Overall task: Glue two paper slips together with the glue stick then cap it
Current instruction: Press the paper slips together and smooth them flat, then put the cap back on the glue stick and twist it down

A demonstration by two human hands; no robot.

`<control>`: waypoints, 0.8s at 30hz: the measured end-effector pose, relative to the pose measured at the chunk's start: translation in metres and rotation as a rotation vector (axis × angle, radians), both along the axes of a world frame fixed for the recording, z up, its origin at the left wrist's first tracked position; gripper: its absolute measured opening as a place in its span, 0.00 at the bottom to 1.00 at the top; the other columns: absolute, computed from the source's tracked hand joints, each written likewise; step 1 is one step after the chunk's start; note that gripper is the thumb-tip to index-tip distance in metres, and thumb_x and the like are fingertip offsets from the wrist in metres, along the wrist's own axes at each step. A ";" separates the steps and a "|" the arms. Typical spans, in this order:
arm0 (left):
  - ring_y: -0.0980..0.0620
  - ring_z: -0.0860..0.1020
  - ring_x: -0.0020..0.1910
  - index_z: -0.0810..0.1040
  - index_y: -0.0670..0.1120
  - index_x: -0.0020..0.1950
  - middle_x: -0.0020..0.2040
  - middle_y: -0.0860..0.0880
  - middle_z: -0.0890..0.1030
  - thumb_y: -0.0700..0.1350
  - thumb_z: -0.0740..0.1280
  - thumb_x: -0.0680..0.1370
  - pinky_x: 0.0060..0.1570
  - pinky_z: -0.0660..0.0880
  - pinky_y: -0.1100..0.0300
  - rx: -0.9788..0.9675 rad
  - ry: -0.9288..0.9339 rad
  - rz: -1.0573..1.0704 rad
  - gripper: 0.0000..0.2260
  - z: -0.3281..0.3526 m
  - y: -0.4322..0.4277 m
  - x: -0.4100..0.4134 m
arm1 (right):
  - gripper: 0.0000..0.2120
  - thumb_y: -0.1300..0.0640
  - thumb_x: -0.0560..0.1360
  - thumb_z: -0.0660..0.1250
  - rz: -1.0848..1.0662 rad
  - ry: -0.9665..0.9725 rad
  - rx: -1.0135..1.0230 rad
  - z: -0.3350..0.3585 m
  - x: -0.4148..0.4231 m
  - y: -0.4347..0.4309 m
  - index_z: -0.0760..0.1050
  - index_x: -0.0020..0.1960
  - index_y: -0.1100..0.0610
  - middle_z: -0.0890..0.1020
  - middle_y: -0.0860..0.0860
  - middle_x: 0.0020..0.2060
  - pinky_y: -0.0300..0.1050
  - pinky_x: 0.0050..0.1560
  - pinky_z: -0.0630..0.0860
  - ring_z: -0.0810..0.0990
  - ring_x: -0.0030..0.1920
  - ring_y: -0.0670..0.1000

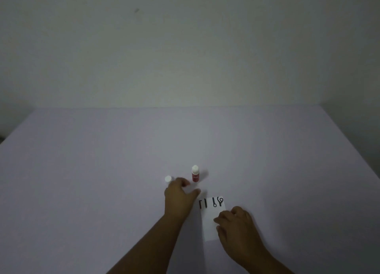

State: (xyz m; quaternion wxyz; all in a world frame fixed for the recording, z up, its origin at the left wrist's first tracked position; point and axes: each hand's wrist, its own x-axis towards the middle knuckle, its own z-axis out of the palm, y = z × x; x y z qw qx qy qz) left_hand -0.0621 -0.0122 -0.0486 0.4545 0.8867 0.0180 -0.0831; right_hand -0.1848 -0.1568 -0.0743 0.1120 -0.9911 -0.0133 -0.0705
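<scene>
A plain pale wall (pixel 185 43) fills the upper half of the view, dim and bare apart from a small dark mark at about 11 o'clock. Below it a wide pale lilac table (pixel 82 181) runs to both side edges and out of the bottom of the frame.

Two bare forearms enter from 6 o'clock. The left hand (pixel 181 195) reaches forward toward 12 o'clock, palm down, fingers loosely spread with the thumb swung out to the right; its fingertips are blurred and grip nothing, and whether they touch the table cannot be told. The right hand (pixel 236 222) lies palm down with fingers curled together, pressing on the lower right part of the paper slips (pixel 209 218).

The paper slips lie flat at about 5 o'clock from the frame's centre, white, with black marks along the far edge. Whether that is one sheet or two stacked cannot be told.

The glue stick (pixel 195 174) stands upright just beyond the left hand, at 1 o'clock from it: red body, white top, apart from the fingers. Its white cap (pixel 168 178) sits on the table at 9 o'clock from the stick, just beside the left hand's fingertips.
</scene>
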 end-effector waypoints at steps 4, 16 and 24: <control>0.49 0.73 0.57 0.68 0.47 0.67 0.57 0.50 0.72 0.49 0.78 0.65 0.57 0.73 0.52 -0.093 0.072 -0.001 0.34 0.006 -0.010 0.024 | 0.11 0.50 0.55 0.75 0.009 -0.049 0.006 -0.003 0.000 -0.002 0.81 0.37 0.46 0.82 0.39 0.34 0.43 0.35 0.78 0.79 0.35 0.49; 0.55 0.74 0.54 0.79 0.47 0.60 0.53 0.56 0.76 0.47 0.73 0.72 0.51 0.68 0.61 -0.185 0.050 -0.051 0.17 -0.009 -0.018 0.030 | 0.12 0.48 0.55 0.72 0.011 -0.116 0.000 -0.016 0.003 -0.005 0.82 0.39 0.45 0.82 0.38 0.36 0.39 0.42 0.76 0.67 0.43 0.48; 0.66 0.77 0.45 0.81 0.51 0.52 0.43 0.63 0.81 0.45 0.74 0.71 0.42 0.70 0.69 -0.360 0.252 -0.014 0.11 0.008 -0.014 0.017 | 0.14 0.50 0.53 0.77 0.009 -0.108 0.082 0.001 0.004 -0.002 0.81 0.38 0.47 0.83 0.39 0.33 0.39 0.37 0.78 0.80 0.35 0.48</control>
